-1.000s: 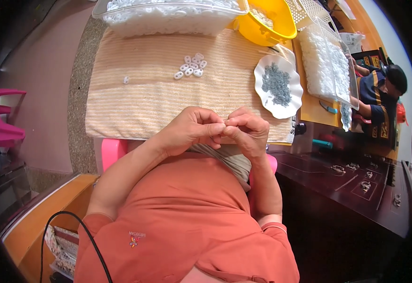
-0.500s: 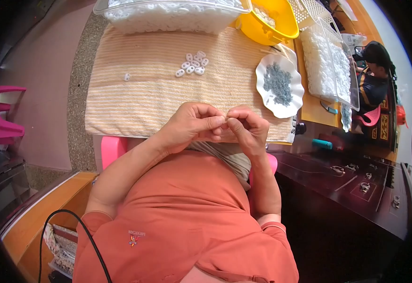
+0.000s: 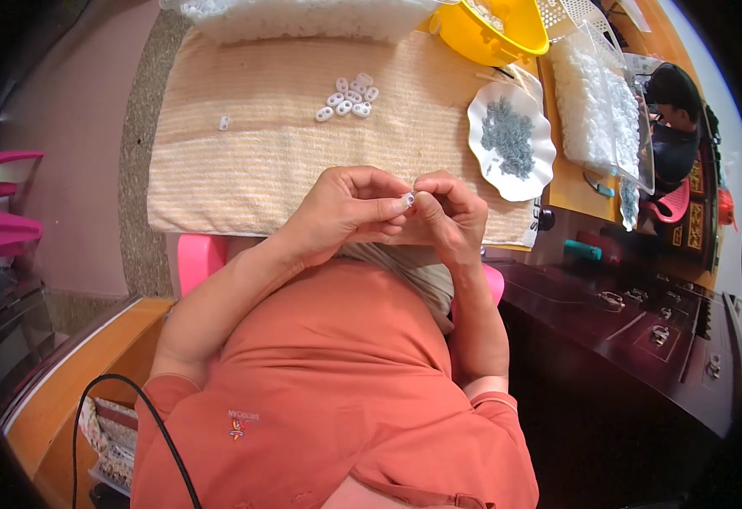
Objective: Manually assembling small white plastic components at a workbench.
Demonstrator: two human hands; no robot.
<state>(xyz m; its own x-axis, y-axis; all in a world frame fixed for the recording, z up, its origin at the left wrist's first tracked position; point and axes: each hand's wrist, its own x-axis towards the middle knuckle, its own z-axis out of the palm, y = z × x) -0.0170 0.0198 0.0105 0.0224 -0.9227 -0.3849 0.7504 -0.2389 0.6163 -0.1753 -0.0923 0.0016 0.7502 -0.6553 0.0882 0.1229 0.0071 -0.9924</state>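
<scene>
Over the near edge of the striped towel, my left hand (image 3: 341,208) pinches a small white two-holed piece (image 3: 408,199) between thumb and forefinger. My right hand (image 3: 451,212) is closed in a pinch against the same piece; whatever its fingertips hold is too small to name. Beyond my hands, several white oval two-holed pieces (image 3: 352,97) lie in a loose group. One more white piece (image 3: 224,123) lies apart to the left. To the right stands a white scalloped dish (image 3: 544,174) with a heap of tiny grey-blue pieces (image 3: 506,136).
The striped towel (image 3: 243,178) covers the table. Along its far side are a clear bin of white pieces (image 3: 303,21) and a yellow basket (image 3: 523,42). Another clear bin (image 3: 587,102) stands right of the dish. A person (image 3: 676,119) sits at the far right, near a pink chair (image 3: 672,204).
My fingers have turned slightly, and the white piece between them now shows more plainly. The whole view has shifted a little; the pieces on the towel lie as before.
</scene>
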